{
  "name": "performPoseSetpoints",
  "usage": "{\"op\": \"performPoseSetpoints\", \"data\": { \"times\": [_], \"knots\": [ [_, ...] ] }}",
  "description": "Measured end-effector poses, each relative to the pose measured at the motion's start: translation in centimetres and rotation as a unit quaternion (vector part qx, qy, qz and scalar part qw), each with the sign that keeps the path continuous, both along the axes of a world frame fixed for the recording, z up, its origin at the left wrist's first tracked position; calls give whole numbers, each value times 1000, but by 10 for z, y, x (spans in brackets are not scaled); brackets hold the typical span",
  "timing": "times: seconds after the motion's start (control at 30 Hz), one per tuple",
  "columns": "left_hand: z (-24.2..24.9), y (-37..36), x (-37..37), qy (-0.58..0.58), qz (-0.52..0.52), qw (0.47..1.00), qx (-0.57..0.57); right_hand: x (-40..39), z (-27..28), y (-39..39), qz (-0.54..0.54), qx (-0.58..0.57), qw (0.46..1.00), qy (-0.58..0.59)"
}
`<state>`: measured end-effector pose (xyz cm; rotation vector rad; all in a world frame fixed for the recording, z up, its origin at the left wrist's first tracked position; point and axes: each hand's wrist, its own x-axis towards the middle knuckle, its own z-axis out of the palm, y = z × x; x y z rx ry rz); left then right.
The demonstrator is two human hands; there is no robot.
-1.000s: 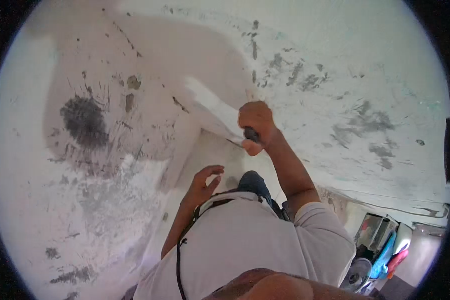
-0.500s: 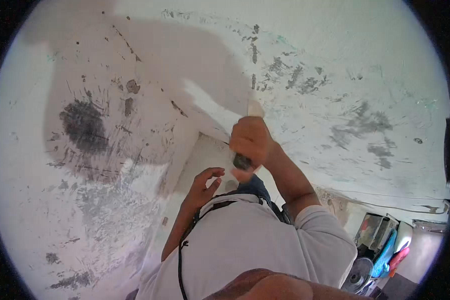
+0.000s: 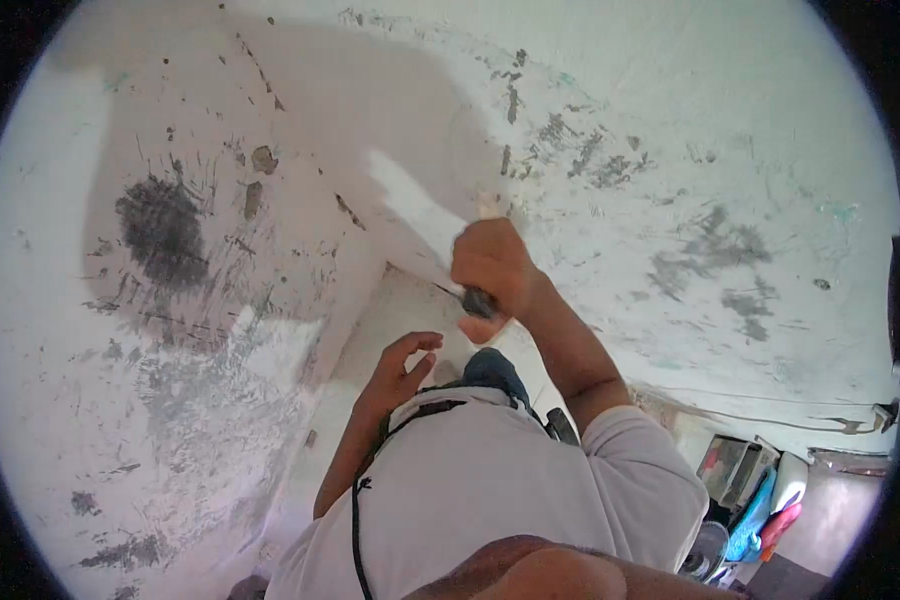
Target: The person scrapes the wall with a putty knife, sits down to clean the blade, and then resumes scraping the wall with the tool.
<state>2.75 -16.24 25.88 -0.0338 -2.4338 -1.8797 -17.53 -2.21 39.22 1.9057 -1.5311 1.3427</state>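
Note:
My right hand is closed round a dark-handled tool and is raised near the corner where two walls meet. A thin blade-like part shows to the left of the handle; the rest of the tool is hidden by my fingers. In front of my right hand is the scraped, patchy wall. My left hand hangs at waist height, fingers apart and slightly curled, holding nothing.
The left wall bears a large dark patch and scuffs. A cable runs along the right wall. At the lower right are a fan, a glass-fronted case and blue cloth.
My right hand has shifted slightly up and left with the tool, whose thin part shows more clearly. The view has moved slightly; my left hand keeps its pose.

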Motion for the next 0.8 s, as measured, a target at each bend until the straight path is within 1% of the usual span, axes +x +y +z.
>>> {"op": "performPoseSetpoints", "data": {
  "times": [0.07, 0.1, 0.13, 0.17, 0.23, 0.3, 0.33, 0.4, 0.43, 0.47, 0.53, 0.6, 0.67, 0.7, 0.73, 0.77, 0.8],
  "knots": [
    [-1, -2, -8, 8, 14, 1000, 5, -21, 3, -6, 3, -6, 1000, 11],
    [-2, 1, 1, -4, 21, 1000, 13, -24, -2, -6, -2, -8, 1000, 3],
    [-1, 4, 9, -11, 18, 1000, 17, -22, -5, -3, -11, -11, 1000, -4],
    [2, 5, 5, -22, 16, 1000, 11, -10, 1, -6, -43, 0, 998, 38],
    [3, 2, 2, -30, 13, 999, -13, -3, 9, -1, -39, -15, 998, 50],
    [-1, 1, -3, -13, 21, 1000, 1, 1, 11, 3, -25, -38, 997, 57],
    [-1, 2, 2, -4, 21, 1000, 11, 3, 6, 4, -24, -34, 998, 50],
    [4, 3, -1, 10, 31, 999, 24, -8, 18, -3, -34, 55, 998, 25],
    [1, -2, 0, -4, 24, 1000, 13, 1, 26, 3, 5, 32, 999, 15],
    [-3, -1, 3, -23, 16, 1000, 8, -2, 22, 6, 8, 38, 999, 17],
    [-6, 0, -1, -9, 22, 1000, 19, -8, 1, 12, -102, 73, 990, 58],
    [-7, 1, 7, 2, 17, 1000, 25, -6, -13, 15, -111, 91, 988, 61],
    [-5, 0, 5, -10, 24, 1000, -10, -21, -11, 9, -120, 115, 982, 87],
    [-1, 0, 6, -39, 29, 999, 20, 14, 15, 10, -323, 394, 824, 249],
    [1, 2, 4, -42, 37, 998, 27, 1, 16, 9, -314, 399, 824, 252],
    [3, 3, 3, -34, 48, 998, 34, -16, 13, 10, -191, 253, 938, 137],
    [4, 3, 5, -24, 53, 998, 37, -25, 7, 11, -67, 86, 994, 11]
  ]
}}
